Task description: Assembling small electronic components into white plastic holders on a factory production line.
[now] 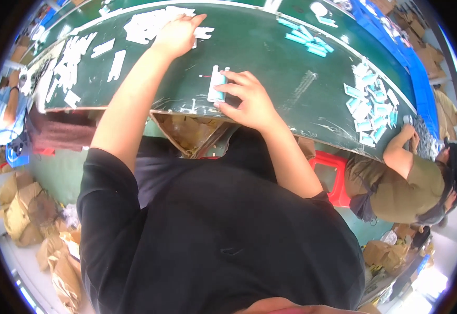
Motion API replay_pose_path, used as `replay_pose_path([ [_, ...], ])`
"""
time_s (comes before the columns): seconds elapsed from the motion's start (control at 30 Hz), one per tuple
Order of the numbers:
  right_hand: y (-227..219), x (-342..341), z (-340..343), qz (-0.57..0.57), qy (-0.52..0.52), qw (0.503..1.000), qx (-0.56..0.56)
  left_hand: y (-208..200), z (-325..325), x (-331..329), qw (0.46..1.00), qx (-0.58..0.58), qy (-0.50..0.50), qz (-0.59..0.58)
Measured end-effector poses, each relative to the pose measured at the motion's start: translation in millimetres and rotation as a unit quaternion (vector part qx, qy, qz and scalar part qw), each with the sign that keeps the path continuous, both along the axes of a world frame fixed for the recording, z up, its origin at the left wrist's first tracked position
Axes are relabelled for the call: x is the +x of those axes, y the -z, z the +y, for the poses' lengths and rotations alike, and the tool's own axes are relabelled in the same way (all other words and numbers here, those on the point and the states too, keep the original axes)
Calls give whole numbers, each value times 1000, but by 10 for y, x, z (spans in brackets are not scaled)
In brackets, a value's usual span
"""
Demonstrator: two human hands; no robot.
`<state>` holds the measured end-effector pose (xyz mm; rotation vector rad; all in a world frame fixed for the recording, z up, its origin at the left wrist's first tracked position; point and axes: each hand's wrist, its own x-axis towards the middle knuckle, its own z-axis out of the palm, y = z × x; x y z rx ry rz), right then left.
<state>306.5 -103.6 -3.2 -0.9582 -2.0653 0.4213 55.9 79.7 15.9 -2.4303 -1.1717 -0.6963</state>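
My left hand (pixel 177 37) reaches over a pile of flat white pieces (pixel 140 27) at the far left of the green table. One finger stretches out to the right; the others are partly hidden, and nothing shows held. Nearer me, my right hand (pixel 249 100) grips a small light-blue and white block (pixel 217 90) between fingers and thumb, close to the table's front edge. From the block's left side a thin red wire runs to a tiny white connector (pixel 201 76).
More white pieces (pixel 71 60) lie at the left. Light-blue blocks (pixel 306 36) are grouped at the back right, with a blue-and-white heap (pixel 372 104) farther right. A co-worker (pixel 401 188) sits at the right, another person (pixel 6 115) at the left. Below the table edge stands an open carton (pixel 186 131).
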Motion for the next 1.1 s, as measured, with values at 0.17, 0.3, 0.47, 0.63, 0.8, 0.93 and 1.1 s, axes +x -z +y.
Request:
replay_pose_path([
  [0.17, 16, 169, -110, 124, 21, 992, -17, -72, 188, 108, 988, -145, -17, 59],
  [0.3, -2, 235, -242, 171, 1, 985, -35, 124, 104, -47, 994, -100, 32, -5],
  [0.47, -4, 411, -383, 205, 2, 978, -45, 438, 62, -57, 990, -31, 67, -117],
  [0.63, -310, 1405, -296, -58, 285, 940, 176, 421, -57, -200, 987, -49, 26, -152],
  [0.8, -303, 3026, -62, -225, 554, 789, 142, 395, -47, -114, 984, -38, 13, -174],
  [0.93, -495, 3871, 96, -333, 612, 717, 8, 413, -61, -23, 981, -44, -6, -188],
  [1.1, -548, 3423, 553, -199, 582, 785, 75, 407, -111, -69, 977, -45, 14, -206],
])
